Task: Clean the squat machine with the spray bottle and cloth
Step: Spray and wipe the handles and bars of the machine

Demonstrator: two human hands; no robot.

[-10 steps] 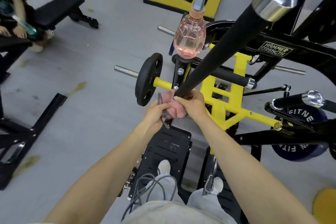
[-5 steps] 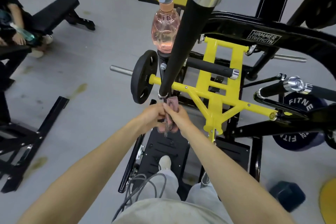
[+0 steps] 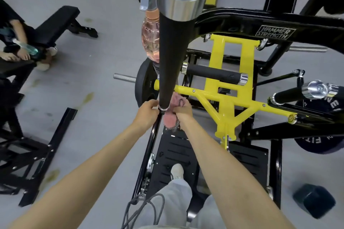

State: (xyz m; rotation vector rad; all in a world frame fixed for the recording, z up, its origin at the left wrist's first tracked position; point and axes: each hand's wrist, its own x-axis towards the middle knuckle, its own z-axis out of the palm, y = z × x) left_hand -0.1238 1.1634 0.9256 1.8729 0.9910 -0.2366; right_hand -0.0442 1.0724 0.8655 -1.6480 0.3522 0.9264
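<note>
Well, both hands are down at the foot of the squat machine's (image 3: 229,24) long padded handle (image 3: 169,57). It is a round bar sleeved in matt black foam and topped by a polished chrome cap. Its long axis runs steeply up from the hands, with the capped end pointing towards the person's head. The left hand (image 3: 149,111) has its fingers curled round the bar's lower end, by a thin metal ring. The right hand (image 3: 183,112) clutches the cloth (image 3: 172,119) against the same spot. That cloth is pink and fluffy with a dark checked edge, bunched up, and a tail of it hangs below the fist.

The spray bottle (image 3: 149,42) stands upright just behind the handle, half hidden by it. It is clear, lumpy plastic holding pink liquid, with a grey trigger on top. Beside the hands are the glossy yellow frame (image 3: 229,87) and a flat black weight plate (image 3: 144,83). A slotted black footplate (image 3: 173,147) lies below them.
</note>
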